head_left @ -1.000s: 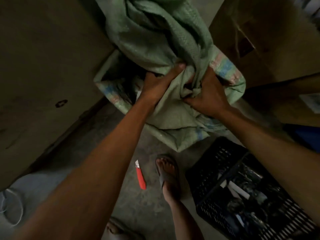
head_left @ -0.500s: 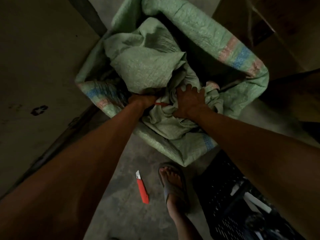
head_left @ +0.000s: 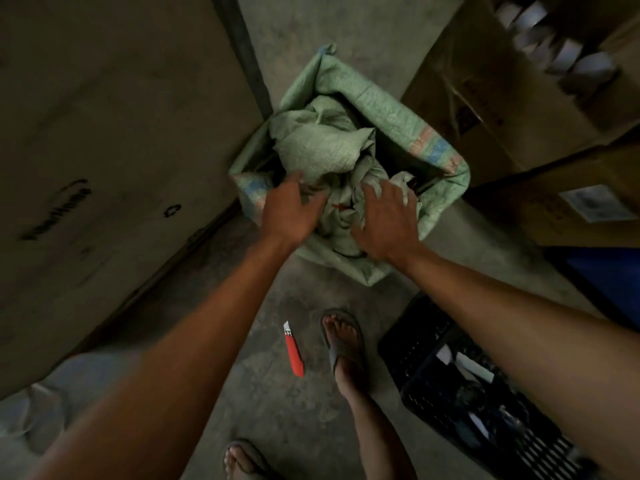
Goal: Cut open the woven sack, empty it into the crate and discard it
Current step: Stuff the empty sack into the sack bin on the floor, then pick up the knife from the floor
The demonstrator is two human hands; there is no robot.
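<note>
A crumpled green woven sack (head_left: pixel 320 147) lies stuffed inside a larger open green sack (head_left: pixel 391 109) with pink and blue stripes, standing on the floor ahead. My left hand (head_left: pixel 289 211) hovers over its near left rim with fingers spread, holding nothing. My right hand (head_left: pixel 384 220) hovers over the near right side, fingers apart, just above the crumpled fabric. A black slatted crate (head_left: pixel 426 344) with packaged items in it stands at lower right. A red utility knife (head_left: pixel 293 351) lies on the concrete floor, blade out.
Large cardboard boxes stand at left (head_left: pixel 104 133) and at upper right (head_left: pixel 502 81). A blue object (head_left: pixel 602 275) sits right of the crate. My sandalled feet (head_left: pixel 343 341) are beside the knife. A pale bag (head_left: pixel 38 410) lies at lower left.
Both hands pushed the crumpled sack down into the larger sack, then let go of it and lifted off with fingers spread. The view has pulled back.
</note>
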